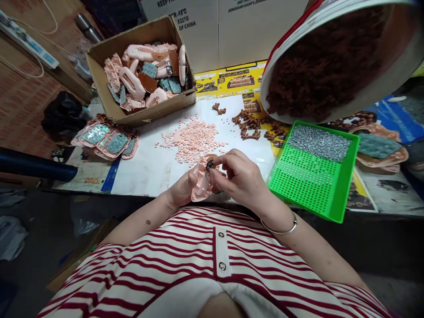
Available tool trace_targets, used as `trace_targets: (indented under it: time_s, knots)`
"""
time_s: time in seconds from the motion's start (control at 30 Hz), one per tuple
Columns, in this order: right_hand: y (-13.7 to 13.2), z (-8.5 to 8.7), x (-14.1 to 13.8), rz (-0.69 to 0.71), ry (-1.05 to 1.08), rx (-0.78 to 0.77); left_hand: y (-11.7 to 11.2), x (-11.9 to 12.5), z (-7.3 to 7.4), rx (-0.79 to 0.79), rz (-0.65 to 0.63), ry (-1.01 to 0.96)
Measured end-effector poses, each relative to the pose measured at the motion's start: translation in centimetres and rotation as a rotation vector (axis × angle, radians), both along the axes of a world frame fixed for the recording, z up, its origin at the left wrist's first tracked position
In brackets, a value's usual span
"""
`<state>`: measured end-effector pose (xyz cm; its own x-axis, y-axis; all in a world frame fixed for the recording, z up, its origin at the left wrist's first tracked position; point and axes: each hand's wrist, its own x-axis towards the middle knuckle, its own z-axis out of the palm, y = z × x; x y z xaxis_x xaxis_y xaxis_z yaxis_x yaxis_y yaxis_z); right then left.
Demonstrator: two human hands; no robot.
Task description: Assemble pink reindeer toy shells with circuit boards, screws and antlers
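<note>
My left hand [184, 187] grips a pink plastic toy part [202, 181] from below, close to my chest at the table's front edge. My right hand [239, 176] curls over the top of that part, with its fingertips pinched on a small dark round piece [210, 165] set into it. Just beyond my hands lies a heap of small pink plastic rings [195, 137] on the white table sheet [149, 163].
A cardboard box [109, 51] of pink parts stands at the back left, with finished pieces [106, 139] stacked before it. A green perforated tray [311, 176] holding small metal bits sits right. A white bucket [331, 57] of brown pieces tilts above; loose brown pieces [248, 126] lie nearby.
</note>
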<state>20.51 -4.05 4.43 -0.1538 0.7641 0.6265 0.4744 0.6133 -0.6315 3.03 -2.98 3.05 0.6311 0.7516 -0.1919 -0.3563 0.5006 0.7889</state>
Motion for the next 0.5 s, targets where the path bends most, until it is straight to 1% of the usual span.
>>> trace_targets:
  time_s: [0.07,0.17,0.23,0.37,0.5]
  knots:
    - [-0.2,0.1,-0.3,-0.035,-0.025,-0.001,0.1,0.1,0.0,-0.004,0.002,-0.004]
    - [-0.2,-0.2,-0.5,-0.091,-0.047,0.033,0.2,0.1,-0.2,-0.021,-0.014,-0.009]
    - [-0.1,-0.5,-0.4,-0.086,-0.051,0.045,0.3,0.0,-0.4,-0.049,-0.017,-0.007]
    - [0.2,-1.0,-0.1,0.000,-0.021,0.002,0.5,-0.1,-0.6,-0.076,-0.016,-0.020]
    - [0.3,-1.4,-0.2,-0.078,-0.050,-0.015,0.7,-0.2,-0.8,-0.061,-0.009,0.020]
